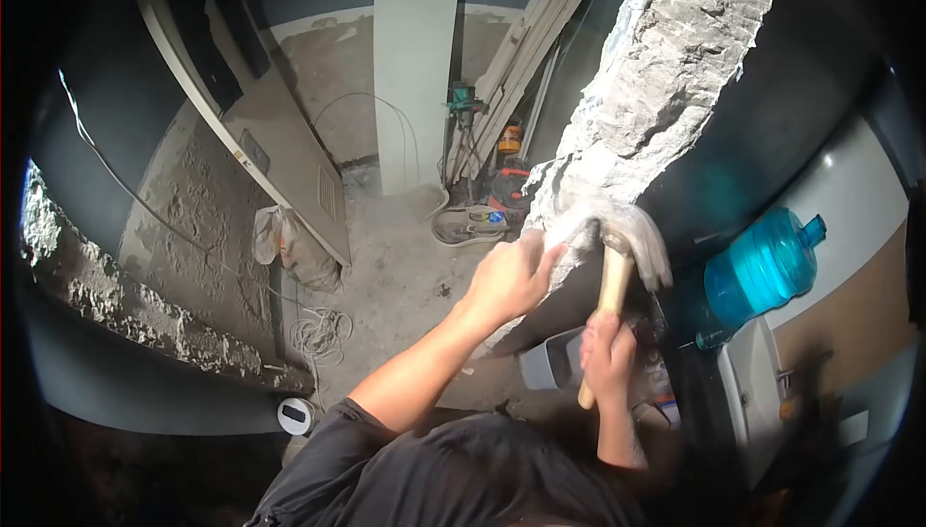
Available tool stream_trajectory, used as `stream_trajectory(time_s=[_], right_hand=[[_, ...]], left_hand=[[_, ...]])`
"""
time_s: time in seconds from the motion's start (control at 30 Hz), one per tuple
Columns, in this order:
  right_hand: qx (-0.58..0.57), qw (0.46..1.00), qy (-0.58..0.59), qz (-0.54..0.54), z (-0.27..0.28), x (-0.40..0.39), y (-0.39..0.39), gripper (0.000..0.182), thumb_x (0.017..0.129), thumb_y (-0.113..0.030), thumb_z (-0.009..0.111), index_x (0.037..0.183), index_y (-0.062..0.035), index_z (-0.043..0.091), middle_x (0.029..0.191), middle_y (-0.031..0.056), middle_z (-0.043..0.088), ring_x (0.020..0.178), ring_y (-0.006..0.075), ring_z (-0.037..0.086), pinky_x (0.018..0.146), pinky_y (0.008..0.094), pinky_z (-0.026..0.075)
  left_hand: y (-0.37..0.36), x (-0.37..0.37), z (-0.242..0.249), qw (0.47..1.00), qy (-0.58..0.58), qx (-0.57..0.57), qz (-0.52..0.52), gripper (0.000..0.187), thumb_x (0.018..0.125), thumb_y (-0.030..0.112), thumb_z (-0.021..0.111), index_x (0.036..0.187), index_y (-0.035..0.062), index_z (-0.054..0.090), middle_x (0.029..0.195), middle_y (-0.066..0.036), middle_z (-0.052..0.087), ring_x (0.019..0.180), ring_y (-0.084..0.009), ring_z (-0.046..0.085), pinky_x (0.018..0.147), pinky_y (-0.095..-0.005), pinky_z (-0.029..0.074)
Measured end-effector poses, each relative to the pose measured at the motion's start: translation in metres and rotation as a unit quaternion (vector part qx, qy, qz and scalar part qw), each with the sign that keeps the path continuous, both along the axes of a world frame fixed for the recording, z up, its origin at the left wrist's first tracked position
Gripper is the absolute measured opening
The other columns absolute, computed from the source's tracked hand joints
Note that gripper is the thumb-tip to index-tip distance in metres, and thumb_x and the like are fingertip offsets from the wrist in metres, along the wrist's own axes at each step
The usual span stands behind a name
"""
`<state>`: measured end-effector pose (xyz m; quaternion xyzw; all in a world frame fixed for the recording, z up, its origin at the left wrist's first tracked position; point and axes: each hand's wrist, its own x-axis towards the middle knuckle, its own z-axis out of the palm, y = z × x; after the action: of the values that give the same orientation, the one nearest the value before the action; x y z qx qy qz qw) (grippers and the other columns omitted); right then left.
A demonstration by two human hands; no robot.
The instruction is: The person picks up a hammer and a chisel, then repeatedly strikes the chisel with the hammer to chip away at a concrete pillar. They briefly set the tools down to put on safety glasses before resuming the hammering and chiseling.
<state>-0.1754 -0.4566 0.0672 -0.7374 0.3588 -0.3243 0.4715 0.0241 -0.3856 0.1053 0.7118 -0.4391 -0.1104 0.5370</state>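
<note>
My right hand (608, 353) grips a hammer by its pale wooden handle (613, 281). The hammer head (632, 236) is smeared by motion, close to the broken edge of a wall (666, 83) with rough, chipped grey masonry. My left hand (511, 281) is closed against that same edge, left of the hammer head. Whatever its fingers hold is hidden by the hand and by glare; a chisel cannot be made out for certain.
An open door (246, 141) stands at the left, with a filled sack (307, 257) below it. Coiled cable (321, 334) lies on the floor. Long boards (526, 54) lean at the back near a tool tray (468, 226). A blue water bottle (762, 271) stands beside a sink (748, 382).
</note>
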Motion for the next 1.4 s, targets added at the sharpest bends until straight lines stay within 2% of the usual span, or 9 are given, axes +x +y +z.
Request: stream_trajectory(time_s=[0.2,0.4,0.53,0.77,1.07,1.2,1.23,1.33,1.4], right_hand=[[-0.043,0.984,-0.170,0.037,0.016,0.000,0.018,0.062,0.104,-0.059,0.034,0.088,-0.0012,0.049,0.068,0.0051,0.048,0.054,0.0117,0.046,0.049,0.0253,0.037],[-0.095,0.938,-0.330,0.051,0.034,-0.021,0.013,0.058,0.104,-0.053,0.036,0.092,0.0028,0.047,0.075,0.0103,0.049,0.060,0.0157,0.046,0.053,0.0269,0.037],[-0.049,0.959,-0.273,0.050,-0.014,-0.031,0.009,0.069,0.102,-0.066,0.034,0.093,0.0008,0.047,0.069,0.0088,0.048,0.054,0.0146,0.047,0.050,0.0259,0.039],[0.002,0.975,-0.216,0.052,-0.026,-0.031,0.007,0.063,0.103,-0.062,0.035,0.091,-0.0010,0.048,0.070,0.0059,0.048,0.055,0.0130,0.046,0.051,0.0253,0.039],[-0.195,0.944,-0.267,0.016,0.046,-0.034,0.031,0.071,0.104,-0.062,0.028,0.088,0.0043,0.048,0.072,0.0114,0.051,0.058,0.0151,0.051,0.052,0.0266,0.042],[-0.267,0.959,0.081,-0.046,0.032,-0.042,0.002,0.046,0.109,-0.037,0.038,0.091,0.0011,0.056,0.070,0.0039,0.052,0.058,0.0128,0.051,0.052,0.0277,0.040],[-0.146,0.986,0.070,-0.042,0.036,-0.044,0.001,0.038,0.106,-0.033,0.049,0.093,0.0021,0.057,0.068,0.0126,0.056,0.059,0.0257,0.059,0.056,0.0380,0.044],[-0.130,0.991,0.005,-0.015,0.048,-0.047,0.008,0.043,0.109,-0.036,0.041,0.100,0.0027,0.058,0.068,0.0041,0.053,0.056,0.0105,0.051,0.050,0.0243,0.040],[-0.188,0.979,-0.080,0.003,0.068,-0.042,0.017,0.049,0.108,-0.041,0.039,0.100,0.0039,0.057,0.069,0.0064,0.053,0.056,0.0115,0.051,0.050,0.0252,0.041]], left_hand=[[0.003,0.016,-0.051,0.999,0.010,-0.003,0.041,0.037,0.099,0.035,0.061,0.090,-0.0015,0.062,0.062,-0.019,0.054,0.053,-0.0316,0.049,0.055,-0.0424,0.041],[0.022,-0.008,-0.066,0.992,-0.032,-0.105,-0.056,0.023,0.096,0.017,0.066,0.111,0.0006,0.063,0.058,-0.010,0.049,0.050,-0.0180,0.047,0.051,-0.0347,0.038],[0.013,-0.014,-0.050,0.985,-0.038,-0.152,-0.066,0.023,0.095,0.015,0.067,0.112,0.0002,0.063,0.059,-0.009,0.047,0.049,-0.0192,0.045,0.051,-0.0348,0.037],[-0.014,-0.013,-0.033,0.992,-0.046,-0.105,-0.054,0.025,0.099,0.021,0.064,0.112,-0.0007,0.064,0.060,-0.011,0.047,0.050,-0.0195,0.044,0.051,-0.0362,0.036],[-0.007,-0.023,-0.010,0.995,0.055,-0.070,-0.049,0.031,0.102,0.029,0.060,0.104,-0.0020,0.063,0.057,-0.011,0.048,0.049,-0.0163,0.040,0.050,-0.0366,0.034],[-0.007,-0.016,-0.008,0.995,0.044,-0.077,-0.050,0.033,0.103,0.032,0.059,0.099,-0.0012,0.063,0.057,-0.011,0.047,0.051,-0.0157,0.040,0.050,-0.0370,0.034],[-0.006,-0.014,-0.010,0.996,0.038,-0.067,-0.051,0.034,0.103,0.033,0.059,0.097,-0.0011,0.063,0.057,-0.011,0.047,0.051,-0.0156,0.040,0.051,-0.0372,0.035],[-0.001,-0.009,-0.005,0.997,0.048,-0.039,-0.054,0.038,0.103,0.035,0.059,0.091,-0.0005,0.062,0.058,-0.008,0.048,0.054,-0.0131,0.041,0.052,-0.0357,0.035],[-0.006,0.002,-0.009,0.994,0.063,-0.036,-0.076,0.042,0.101,0.039,0.059,0.095,-0.0009,0.066,0.063,-0.013,0.059,0.057,-0.0204,0.056,0.058,-0.0389,0.044]])
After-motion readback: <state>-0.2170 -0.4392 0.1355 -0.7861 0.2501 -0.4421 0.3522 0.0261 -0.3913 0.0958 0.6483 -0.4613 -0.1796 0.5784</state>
